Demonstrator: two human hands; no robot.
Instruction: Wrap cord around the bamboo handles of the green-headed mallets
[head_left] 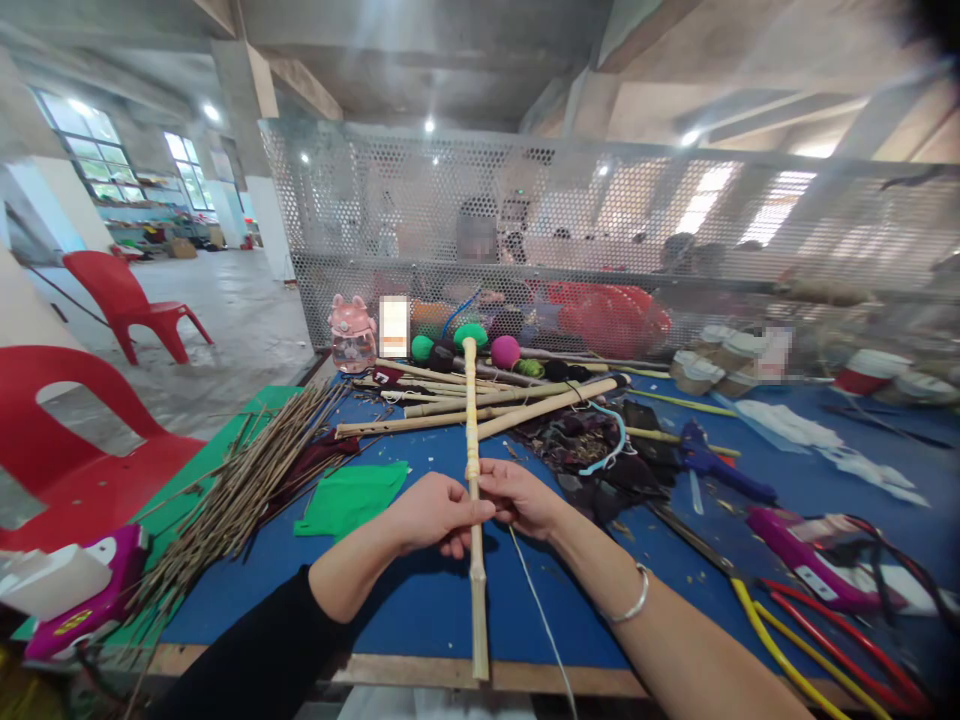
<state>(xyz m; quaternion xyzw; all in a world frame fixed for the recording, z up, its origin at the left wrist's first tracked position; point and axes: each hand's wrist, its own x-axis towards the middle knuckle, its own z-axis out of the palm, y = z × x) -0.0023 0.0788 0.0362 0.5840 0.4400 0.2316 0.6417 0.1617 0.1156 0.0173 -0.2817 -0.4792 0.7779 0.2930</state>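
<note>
A bamboo stick (478, 590) stands out in front of me over the blue table, its upper part bound with a pale yellow wrapping (471, 410). Behind its far tip shows a round green piece (470, 335); I cannot tell whether they are joined. My left hand (429, 512) is closed around the stick from the left, thumb across it. Fingers of my right hand (523, 497) pinch at the stick where the wrapping ends. From beneath that hand a thin white cord (541, 605) runs down past the table edge. The fingertips partly hide the stick and cord.
Thin dry twigs (247, 480) and a green cloth (351, 498) lie left on the blue table (420, 625). Bamboo poles (517, 395) lie beyond my hands. Yellow-handled shears (739, 590), a blue glue gun (720, 465) and purple boxes are right. A perforated metal screen (420, 200) stands behind.
</note>
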